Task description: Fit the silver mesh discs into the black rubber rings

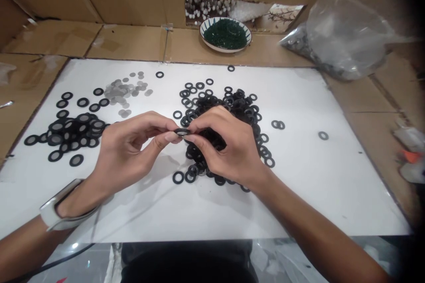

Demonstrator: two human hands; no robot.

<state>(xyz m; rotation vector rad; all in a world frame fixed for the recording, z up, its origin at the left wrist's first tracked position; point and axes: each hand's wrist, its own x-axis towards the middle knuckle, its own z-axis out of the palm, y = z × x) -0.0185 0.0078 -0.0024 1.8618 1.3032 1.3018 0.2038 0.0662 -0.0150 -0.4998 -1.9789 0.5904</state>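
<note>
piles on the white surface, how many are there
3: black rings with grey centres at left, grey discs behind and to their right, and open black rings in the middle, partly hidden by the right hand. More could be hidden behind it.

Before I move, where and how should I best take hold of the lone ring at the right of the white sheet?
Pinch the lone ring by its outer edge, thumb and finger opposite, probably best from above with the right hand, which is nearer. It lies flat and apart from other rings, so its edge looks free.
</note>
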